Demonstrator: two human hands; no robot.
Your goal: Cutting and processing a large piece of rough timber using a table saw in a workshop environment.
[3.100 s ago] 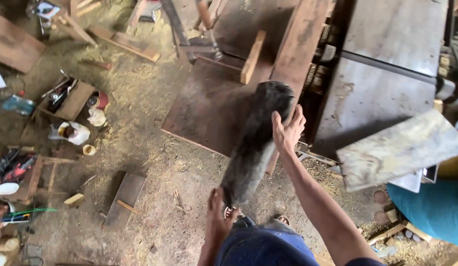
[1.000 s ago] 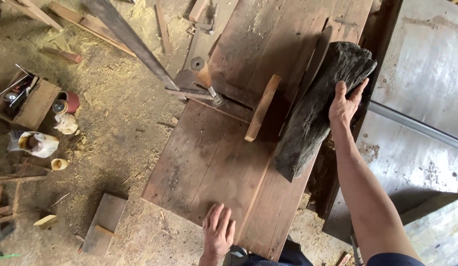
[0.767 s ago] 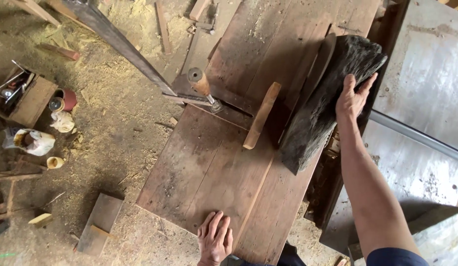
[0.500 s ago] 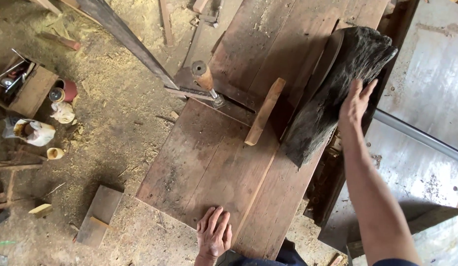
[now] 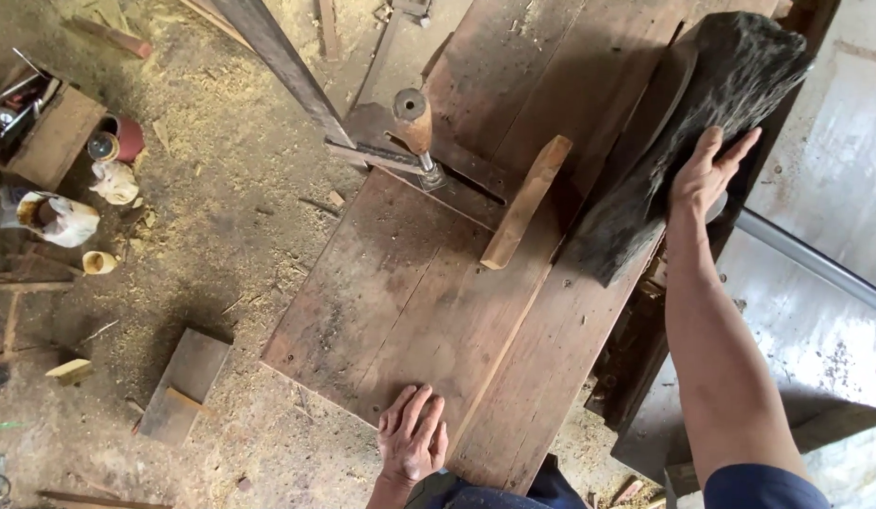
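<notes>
A dark, rough slab of wood (image 5: 683, 123) stands tilted on the right side of a brown plank workbench (image 5: 400, 283). My right hand (image 5: 706, 174) presses flat against the slab's face, fingers spread, steadying it. My left hand (image 5: 414, 438) rests palm down on the near edge of the bench, fingers apart, holding nothing. A short light wooden block (image 5: 527, 203) lies on the bench between the slab and a metal clamp with a wooden handle (image 5: 414, 127).
A long dark plank (image 5: 282, 61) leans across the top left. On the sawdust floor lie a small board (image 5: 183, 386), a wooden box with tools (image 5: 47, 132), cups and a rag (image 5: 113, 184). A grey sheet with a metal bar (image 5: 815, 264) lies at the right.
The slab has been carried from over the floor onto the bench's right side and has shifted up and right there. My left hand settled on the bench's near edge.
</notes>
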